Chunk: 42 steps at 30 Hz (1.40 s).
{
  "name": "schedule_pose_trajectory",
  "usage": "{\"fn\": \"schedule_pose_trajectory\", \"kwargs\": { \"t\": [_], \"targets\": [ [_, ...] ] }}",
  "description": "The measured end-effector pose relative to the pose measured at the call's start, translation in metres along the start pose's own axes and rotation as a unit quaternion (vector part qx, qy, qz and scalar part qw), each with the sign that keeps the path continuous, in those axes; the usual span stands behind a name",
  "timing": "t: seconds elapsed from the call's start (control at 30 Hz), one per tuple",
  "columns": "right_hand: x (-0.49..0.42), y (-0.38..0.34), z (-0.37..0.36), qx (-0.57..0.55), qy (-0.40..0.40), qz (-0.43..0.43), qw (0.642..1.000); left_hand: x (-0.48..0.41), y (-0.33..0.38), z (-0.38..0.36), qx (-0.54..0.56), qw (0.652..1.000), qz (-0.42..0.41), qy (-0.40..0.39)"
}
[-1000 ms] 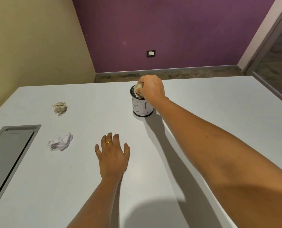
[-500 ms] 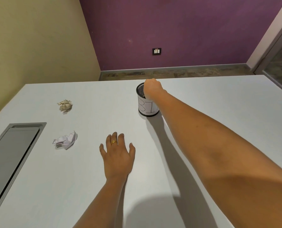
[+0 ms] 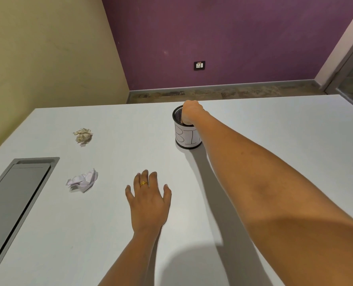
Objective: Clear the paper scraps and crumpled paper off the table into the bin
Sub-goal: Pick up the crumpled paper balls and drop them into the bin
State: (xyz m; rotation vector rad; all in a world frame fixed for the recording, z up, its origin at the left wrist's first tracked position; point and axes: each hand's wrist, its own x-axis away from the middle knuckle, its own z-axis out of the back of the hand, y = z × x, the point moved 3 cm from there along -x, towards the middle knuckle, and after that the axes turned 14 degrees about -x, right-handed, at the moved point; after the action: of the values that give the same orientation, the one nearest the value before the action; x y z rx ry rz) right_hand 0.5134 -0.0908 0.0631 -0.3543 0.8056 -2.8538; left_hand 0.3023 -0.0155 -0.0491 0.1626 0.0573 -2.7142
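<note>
A small black mesh bin point(image 3: 186, 139) with a white "BIN" label stands on the white table point(image 3: 274, 124) at the far middle. My right hand point(image 3: 190, 111) reaches down into its mouth. Its fingers are hidden inside the bin, and no paper shows in them. My left hand point(image 3: 148, 201) lies flat on the table, nearer to me, with its fingers spread and nothing in it. A beige crumpled paper point(image 3: 83, 135) lies at the far left. A white crumpled paper point(image 3: 82, 180) lies closer, to the left of my left hand.
A grey recessed panel point(image 3: 12, 195) is set into the table at the left edge. Behind the table's far edge are floor, a purple wall and a yellow wall. A glass door frame stands at the right.
My right hand held a beige paper ball over the bin's rim, then pushed down into the bin; the ball is no longer visible. My left hand has stayed flat.
</note>
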Motion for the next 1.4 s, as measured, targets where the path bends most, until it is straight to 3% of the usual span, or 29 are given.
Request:
{"fn": "schedule_pose_trajectory", "kwargs": {
  "t": [0.33, 0.53, 0.63, 0.83, 0.97, 1.07, 1.27, 1.4],
  "targets": [
    [0.017, 0.000, 0.007, -0.078, 0.096, 0.048, 0.991, 0.000, 0.000, 0.000, 0.012, 1.000, 0.003, 0.002],
    [0.085, 0.003, -0.007, -0.232, 0.222, 0.195, 0.927, 0.000, 0.000, 0.002, 0.020, 1.000, 0.004, 0.008],
    [0.119, 0.011, -0.047, -0.253, 0.164, 0.229, 0.925, 0.001, -0.001, 0.003, 0.017, 1.000, 0.001, 0.006],
    [0.150, 0.045, -0.117, -0.217, 0.070, 0.170, 0.959, 0.001, -0.003, 0.001, 0.040, 0.999, -0.001, -0.004],
    [0.157, 0.061, -0.134, -0.082, 0.082, 0.125, 0.985, 0.004, -0.007, 0.002, 0.085, 0.996, -0.003, -0.003],
    [0.160, 0.066, -0.137, -0.046, 0.093, 0.095, 0.990, 0.006, -0.014, 0.008, 0.130, 0.991, -0.012, 0.002],
    [0.163, 0.062, -0.137, -0.015, 0.110, 0.090, 0.990, -0.015, -0.071, 0.032, 0.030, 0.994, -0.010, 0.100],
    [0.163, 0.060, -0.136, -0.017, 0.114, 0.084, 0.990, -0.037, -0.120, 0.038, -0.053, 0.996, 0.056, 0.043]
  ]
}}
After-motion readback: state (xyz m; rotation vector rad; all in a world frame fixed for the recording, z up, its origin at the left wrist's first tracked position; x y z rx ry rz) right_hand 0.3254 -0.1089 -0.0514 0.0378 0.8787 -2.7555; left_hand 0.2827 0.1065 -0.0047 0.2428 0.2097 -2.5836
